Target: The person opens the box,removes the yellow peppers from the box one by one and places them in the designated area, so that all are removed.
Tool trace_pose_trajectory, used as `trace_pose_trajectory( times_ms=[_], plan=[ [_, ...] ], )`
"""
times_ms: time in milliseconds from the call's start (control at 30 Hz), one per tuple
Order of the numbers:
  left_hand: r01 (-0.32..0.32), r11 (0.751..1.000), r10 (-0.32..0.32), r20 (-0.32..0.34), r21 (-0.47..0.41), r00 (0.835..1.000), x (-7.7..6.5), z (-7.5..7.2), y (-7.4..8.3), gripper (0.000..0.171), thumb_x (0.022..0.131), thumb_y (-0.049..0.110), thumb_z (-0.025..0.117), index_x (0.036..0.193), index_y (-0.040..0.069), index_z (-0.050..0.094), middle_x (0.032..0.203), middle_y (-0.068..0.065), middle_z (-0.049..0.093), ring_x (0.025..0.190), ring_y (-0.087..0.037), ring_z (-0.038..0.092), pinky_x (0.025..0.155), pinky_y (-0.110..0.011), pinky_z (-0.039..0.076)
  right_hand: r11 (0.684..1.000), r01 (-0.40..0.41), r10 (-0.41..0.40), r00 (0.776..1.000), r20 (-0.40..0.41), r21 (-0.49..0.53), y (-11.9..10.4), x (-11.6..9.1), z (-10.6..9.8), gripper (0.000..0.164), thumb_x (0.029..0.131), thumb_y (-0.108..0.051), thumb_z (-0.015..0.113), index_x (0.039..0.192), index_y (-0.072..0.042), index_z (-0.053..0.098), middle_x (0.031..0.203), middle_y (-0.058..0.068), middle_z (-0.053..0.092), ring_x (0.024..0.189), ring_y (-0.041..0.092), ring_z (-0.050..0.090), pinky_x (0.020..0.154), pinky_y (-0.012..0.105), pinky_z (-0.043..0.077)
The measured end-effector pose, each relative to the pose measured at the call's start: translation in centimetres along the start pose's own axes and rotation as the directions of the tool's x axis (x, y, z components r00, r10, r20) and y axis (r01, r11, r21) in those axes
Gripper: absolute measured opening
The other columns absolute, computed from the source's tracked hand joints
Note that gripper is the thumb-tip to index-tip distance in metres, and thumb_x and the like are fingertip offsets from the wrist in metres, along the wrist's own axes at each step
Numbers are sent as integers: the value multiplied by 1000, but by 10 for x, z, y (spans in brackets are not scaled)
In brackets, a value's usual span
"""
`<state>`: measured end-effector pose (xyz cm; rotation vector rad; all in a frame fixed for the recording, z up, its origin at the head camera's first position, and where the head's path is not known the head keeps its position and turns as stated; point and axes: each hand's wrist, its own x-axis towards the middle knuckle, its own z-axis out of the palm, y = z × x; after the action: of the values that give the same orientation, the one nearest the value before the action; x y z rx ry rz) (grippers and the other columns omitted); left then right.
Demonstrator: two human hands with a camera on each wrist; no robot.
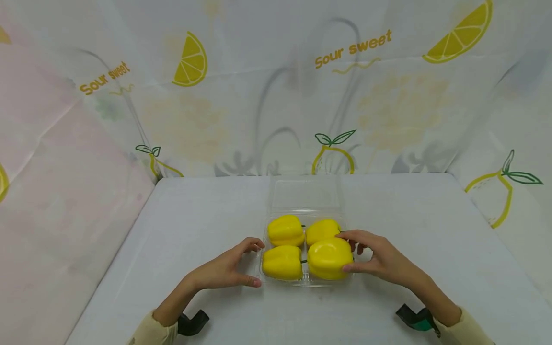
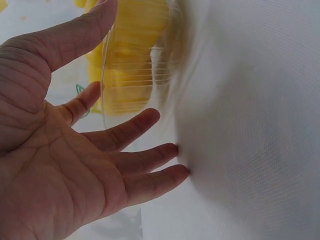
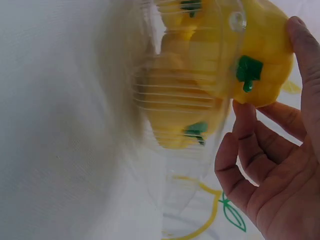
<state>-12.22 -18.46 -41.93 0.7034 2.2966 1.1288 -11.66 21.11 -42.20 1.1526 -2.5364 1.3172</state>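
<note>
A clear plastic clamshell box (image 1: 304,279) holds several yellow bell peppers with green stems. At its front right, my right hand (image 1: 384,258) pinches one bell pepper (image 1: 329,258) between thumb and fingers. That pepper sits higher than the others, and the right wrist view shows part of it above the box rim. Beside it lie the front left pepper (image 1: 282,263), the back left pepper (image 1: 285,230) and the back right pepper (image 1: 321,231). My left hand (image 1: 226,270) is at the box's left side, fingers spread and nothing held; whether it touches the wall I cannot tell.
The box's transparent lid (image 1: 306,194) lies folded back behind it. A white table (image 1: 207,211) carries everything. Fabric printed with lemons (image 1: 189,60) hangs behind and along both sides. Dark wrist mounts (image 1: 194,323) show below the forearms.
</note>
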Motion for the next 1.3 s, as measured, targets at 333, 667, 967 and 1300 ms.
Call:
trace_pose_trajectory(
  times_ms=[333,667,967,1300],
  plan=[
    [3,1000,-3,2,6,1000,1,1,1,75,81,30,83,139,17,38,141,-6,46,135,-29,39,110,-60,25,999,-25,25,999,-20,-29,-4,-1,-15,59,78,-20,85,131,-18,58,108,-10,59,87,15,53,68,29,48],
    [-4,1000,4,3,6,1000,1,1,2,74,81,30,83,138,19,38,141,-7,46,135,-28,39,110,-59,25,994,-36,27,995,-91,-99,-3,-3,-35,65,71,-12,90,128,-20,59,116,-12,60,90,9,51,68,25,49],
    [-26,1000,26,4,11,1000,0,1,1,73,81,31,83,137,16,39,139,-5,47,133,-26,40,110,-56,27,982,-58,28,985,-168,-178,3,-9,-53,69,66,-7,92,127,-17,61,116,-10,60,90,8,50,68,22,49],
    [-29,999,29,-3,21,1000,0,2,1,73,81,32,83,137,17,39,138,-6,47,133,-26,40,110,-56,27,961,-140,87,972,-219,-237,17,-17,-60,67,67,-9,92,127,-12,62,113,-5,61,87,11,50,70,17,46]
  ],
)
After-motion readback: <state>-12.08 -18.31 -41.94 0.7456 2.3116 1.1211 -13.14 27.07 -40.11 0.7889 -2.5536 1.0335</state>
